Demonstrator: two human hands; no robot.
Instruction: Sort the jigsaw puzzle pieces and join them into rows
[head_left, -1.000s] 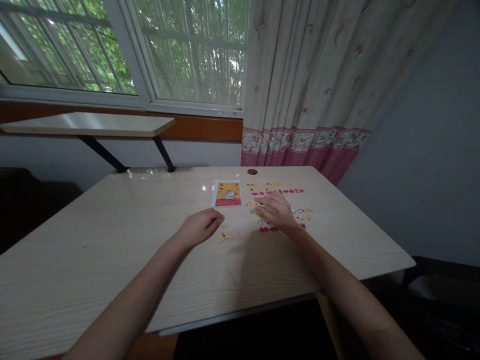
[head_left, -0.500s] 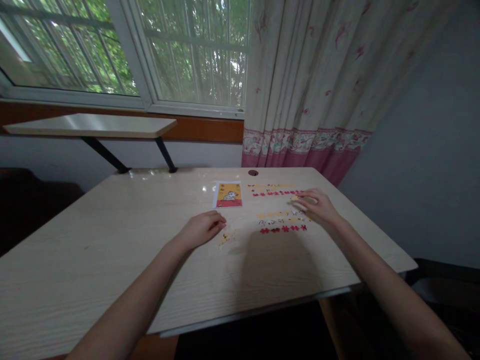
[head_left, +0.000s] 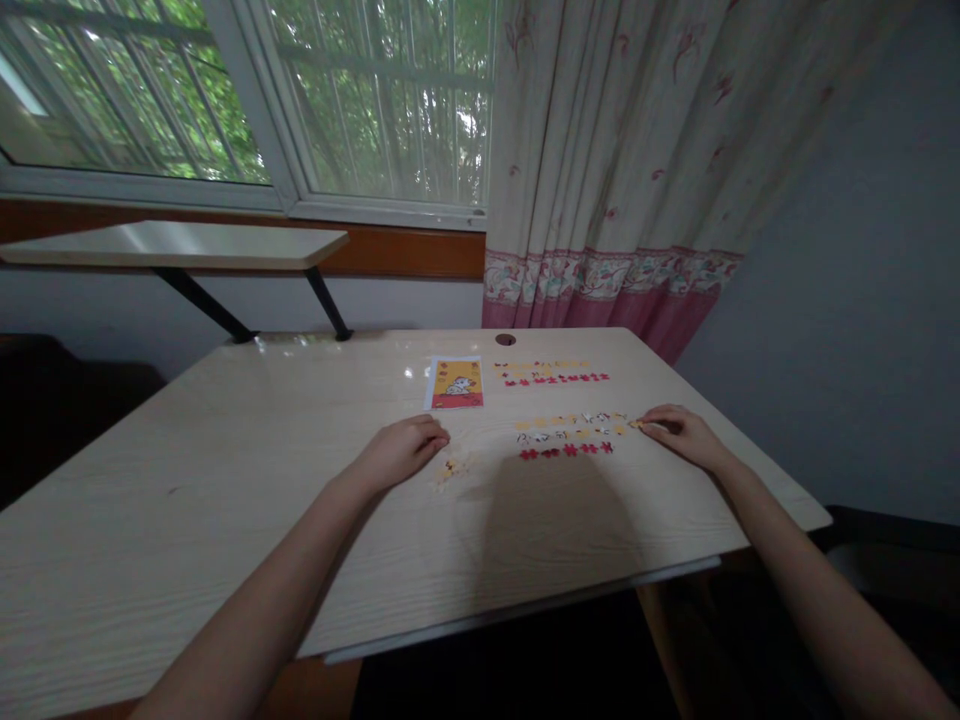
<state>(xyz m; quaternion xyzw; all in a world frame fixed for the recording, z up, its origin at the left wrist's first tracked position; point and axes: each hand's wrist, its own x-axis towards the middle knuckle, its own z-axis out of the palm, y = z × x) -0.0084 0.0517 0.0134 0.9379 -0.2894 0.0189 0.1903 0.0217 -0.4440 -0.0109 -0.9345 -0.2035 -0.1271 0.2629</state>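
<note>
The left hand (head_left: 401, 452) is being rested on the wooden table (head_left: 187, 480), loosely curled and gripping nothing, with loose pieces (head_left: 450, 468) lying at its 4 o'clock. The half-curled right hand (head_left: 684, 436) is being touched, fingertips first, to a yellow puzzle piece (head_left: 636, 424) at the 3 o'clock end of the piece rows (head_left: 566, 436); whether it is being pinched cannot be told.

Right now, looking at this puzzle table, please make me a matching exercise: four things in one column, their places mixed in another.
1. left hand
2. right hand
3. picture card
4. round hole

A. closest to the far edge of the table
B. at the right end of the near piece rows
C. beside the loose pieces
D. just left of the far piece rows

Pairs: 1-C, 2-B, 3-D, 4-A.
</note>
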